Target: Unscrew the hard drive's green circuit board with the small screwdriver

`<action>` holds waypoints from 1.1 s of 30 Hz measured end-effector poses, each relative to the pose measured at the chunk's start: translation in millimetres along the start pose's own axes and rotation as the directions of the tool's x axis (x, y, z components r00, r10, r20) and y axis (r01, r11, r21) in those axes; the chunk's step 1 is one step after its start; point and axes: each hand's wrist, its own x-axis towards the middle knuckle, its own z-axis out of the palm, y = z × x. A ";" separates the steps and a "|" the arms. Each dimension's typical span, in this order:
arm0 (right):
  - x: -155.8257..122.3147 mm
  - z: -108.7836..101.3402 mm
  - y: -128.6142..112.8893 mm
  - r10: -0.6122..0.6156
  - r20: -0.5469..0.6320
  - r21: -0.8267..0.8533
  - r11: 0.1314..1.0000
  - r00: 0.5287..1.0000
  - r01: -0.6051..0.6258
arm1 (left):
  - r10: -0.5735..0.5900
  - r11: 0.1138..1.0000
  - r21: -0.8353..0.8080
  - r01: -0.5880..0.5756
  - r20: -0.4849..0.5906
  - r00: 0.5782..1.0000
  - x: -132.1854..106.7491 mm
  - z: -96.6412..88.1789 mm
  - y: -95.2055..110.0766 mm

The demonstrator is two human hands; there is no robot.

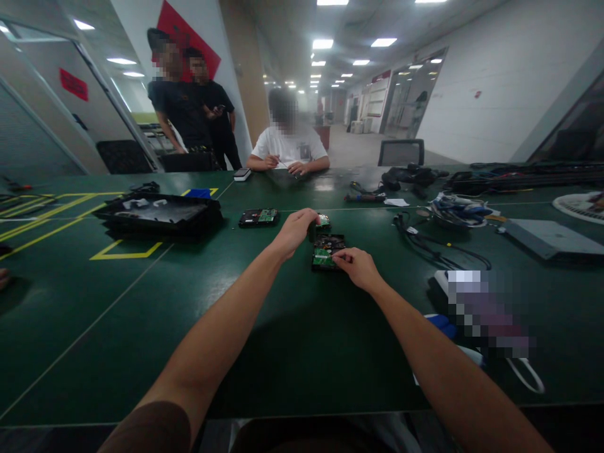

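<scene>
On the table (283,352), a device (325,247) lies centrally; a second device (258,218) lies behind it to the left, trays (165,228) farther left. Rightward lie cables (411,231), a bowl (465,223) and a box (557,238). Behind the table sits a person (290,148).

an office, by the look of it, with part given over to electronics work: overhead panel lights (323,44), mesh-backed chairs (402,153) and glass partitions (410,94) surround a long green table (292,358) marked with yellow lines (125,256), bearing cables (509,181) and opened circuit-board devices (321,257).
</scene>
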 end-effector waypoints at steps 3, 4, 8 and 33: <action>1.4 4.7 4.5 0.055 -0.035 0.073 0.996 0.998 -0.052 | 0.041 0.995 0.092 -0.046 0.049 0.998 -2.7 -2.7 6.4; 1.7 6.4 6.1 0.074 -0.045 0.093 0.993 0.996 -0.070 | 0.039 0.993 0.105 -0.047 0.077 0.996 -3.9 -3.5 9.0; 1.6 10.6 10.0 0.151 -0.078 0.112 0.984 0.985 -0.142 | -0.040 0.997 0.073 0.028 0.167 0.985 -8.4 -6.4 17.5; -1.2 -2.8 -4.8 0.183 -0.038 -0.009 0.983 0.982 -0.184 | -0.155 0.901 -0.403 0.163 0.051 0.987 0.3 -0.4 -4.4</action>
